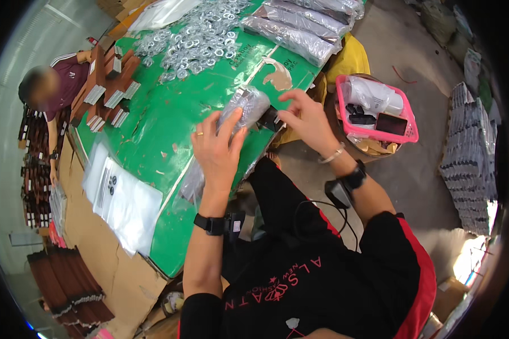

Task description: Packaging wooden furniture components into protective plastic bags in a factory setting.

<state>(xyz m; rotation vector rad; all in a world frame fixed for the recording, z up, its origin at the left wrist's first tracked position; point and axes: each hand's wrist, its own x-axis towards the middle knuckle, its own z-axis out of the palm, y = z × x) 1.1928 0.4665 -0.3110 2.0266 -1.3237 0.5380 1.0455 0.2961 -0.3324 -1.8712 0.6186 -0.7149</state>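
On the green desk (pixel 147 127), near its right edge, we see the plastic-wrapped bundle (pixel 254 105) lying under the fingers of our left hand (pixel 218 150); we cannot tell whether this grip is clamped on it, because the underside is hidden. Our right hand (pixel 311 121) is just beside a black object (pixel 270 118) at the bundle's end, and its grip stands apart, thumb away from forefinger. Farther up lie many grey rings (pixel 209 45) and other wrapped bundles (pixel 291 38).
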